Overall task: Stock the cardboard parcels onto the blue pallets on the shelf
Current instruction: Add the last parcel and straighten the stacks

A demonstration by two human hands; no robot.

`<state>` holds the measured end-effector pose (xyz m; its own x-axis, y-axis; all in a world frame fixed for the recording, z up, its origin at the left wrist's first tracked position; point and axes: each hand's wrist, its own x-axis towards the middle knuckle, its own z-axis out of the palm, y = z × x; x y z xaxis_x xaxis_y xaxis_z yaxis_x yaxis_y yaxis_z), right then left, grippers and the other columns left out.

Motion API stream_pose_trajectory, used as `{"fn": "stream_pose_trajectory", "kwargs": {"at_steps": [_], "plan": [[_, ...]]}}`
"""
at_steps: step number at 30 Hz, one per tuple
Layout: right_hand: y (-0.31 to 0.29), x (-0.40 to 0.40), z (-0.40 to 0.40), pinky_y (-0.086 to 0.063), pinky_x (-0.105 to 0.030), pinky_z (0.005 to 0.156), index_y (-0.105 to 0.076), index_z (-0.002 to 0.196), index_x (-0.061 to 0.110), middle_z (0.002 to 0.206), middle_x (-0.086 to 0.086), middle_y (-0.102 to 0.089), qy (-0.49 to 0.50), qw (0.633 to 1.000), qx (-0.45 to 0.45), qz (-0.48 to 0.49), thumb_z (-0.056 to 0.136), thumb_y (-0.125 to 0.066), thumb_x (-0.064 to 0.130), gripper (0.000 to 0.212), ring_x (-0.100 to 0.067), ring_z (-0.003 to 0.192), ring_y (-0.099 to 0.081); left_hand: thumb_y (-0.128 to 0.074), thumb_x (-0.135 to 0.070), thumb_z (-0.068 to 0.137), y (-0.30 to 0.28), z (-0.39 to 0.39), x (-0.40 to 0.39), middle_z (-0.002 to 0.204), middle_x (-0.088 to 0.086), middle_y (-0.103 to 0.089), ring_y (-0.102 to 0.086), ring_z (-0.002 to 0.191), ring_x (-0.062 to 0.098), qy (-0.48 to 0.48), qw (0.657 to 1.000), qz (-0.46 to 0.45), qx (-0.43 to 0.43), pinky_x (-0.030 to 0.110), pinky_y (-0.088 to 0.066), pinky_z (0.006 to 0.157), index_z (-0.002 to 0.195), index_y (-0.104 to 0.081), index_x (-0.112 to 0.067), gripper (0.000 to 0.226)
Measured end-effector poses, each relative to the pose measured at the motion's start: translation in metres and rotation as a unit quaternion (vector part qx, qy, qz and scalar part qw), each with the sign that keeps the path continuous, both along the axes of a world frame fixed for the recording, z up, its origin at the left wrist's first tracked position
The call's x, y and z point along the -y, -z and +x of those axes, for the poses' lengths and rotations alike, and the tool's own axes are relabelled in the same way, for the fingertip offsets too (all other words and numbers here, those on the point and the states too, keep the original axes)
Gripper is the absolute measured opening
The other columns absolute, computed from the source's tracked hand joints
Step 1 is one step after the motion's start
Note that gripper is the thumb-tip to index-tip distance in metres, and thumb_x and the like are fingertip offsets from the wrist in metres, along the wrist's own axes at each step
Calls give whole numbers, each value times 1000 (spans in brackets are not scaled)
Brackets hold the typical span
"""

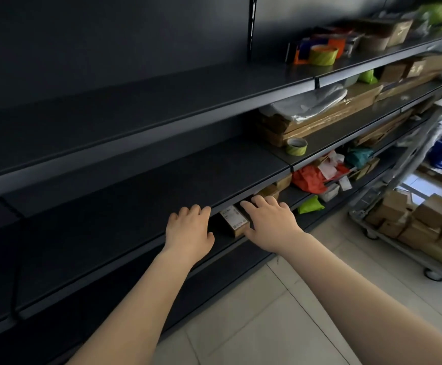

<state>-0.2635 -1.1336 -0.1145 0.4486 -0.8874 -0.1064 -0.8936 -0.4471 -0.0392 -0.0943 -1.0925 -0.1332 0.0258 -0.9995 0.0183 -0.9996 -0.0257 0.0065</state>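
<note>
Cardboard is seen between the two hands: a small cardboard parcel [234, 221] with a white printed label on its top lies on the lower shelf board [223, 245], tucked under the front edge of the dark shelf [135, 196] above it. The left hand [188, 231] is laid palm down just left of the parcel, its fingers [197, 210] curled over the lip of the upper board; whether it touches the parcel cannot be told. The right hand [270, 223] is spread flat, palm down, against the parcel's right side and top, fingers reaching back under the shelf. Neither hand is closed around the parcel; both are held open, apart from each other with the parcel between them. More brown boxes [275, 189] are seen just beyond the right hand on the same board. Further right of the hands, a red bag [310, 180] and a green pouch [310, 205] are lying on that level. Above and right, a roll of green tape [296, 146] is standing on the next shelf. Well to the right, a wheeled cart [409, 219] loaded with cardboard boxes is parked on the tiled floor [254, 325].
</note>
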Motion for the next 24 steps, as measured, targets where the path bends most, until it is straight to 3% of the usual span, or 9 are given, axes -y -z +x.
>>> {"fn": "stream_pose_trajectory", "kwargs": {"at_steps": [7, 15, 19, 24], "plan": [[50, 78, -50, -36, -42, 101, -23, 147, 24, 142, -5, -37, -46, 996, -4, 71, 91, -47, 46, 64, -28, 130, -36, -49, -35, 91, 48, -48, 52, 135, 3, -45, -43, 123, 24, -55, 996, 74, -18, 38, -38, 98, 138, -33, -19, 52], [97, 169, -110, -39, -43, 102, -29, 145, 26, 144, -7, -38, -75, 976, 16, 202, 91, -49, 44, 60, -31, 130, -39, -49, -35, 91, 102, -104, 98, 140, 1, -41, -41, 125, 23, -184, 962, 177, -99, 36, -39, 99, 143, -27, -22, 59], [136, 206, -120, -40, -37, 101, -32, 144, 25, 146, -7, -38, -47, 951, 60, 298, 91, -52, 41, 59, -28, 131, -40, -50, -35, 91, 132, -117, 114, 143, -2, -39, -39, 129, 21, -244, 938, 174, -176, 36, -40, 101, 143, -28, -24, 58], [203, 241, -107, -36, -23, 86, -35, 143, 21, 142, -6, -42, 14, 914, 132, 383, 90, -56, 34, 58, -22, 122, -49, -52, -36, 90, 195, -114, 138, 143, -4, -40, -38, 131, 18, -289, 911, 177, -235, 35, -41, 101, 142, -30, -26, 57]]}}
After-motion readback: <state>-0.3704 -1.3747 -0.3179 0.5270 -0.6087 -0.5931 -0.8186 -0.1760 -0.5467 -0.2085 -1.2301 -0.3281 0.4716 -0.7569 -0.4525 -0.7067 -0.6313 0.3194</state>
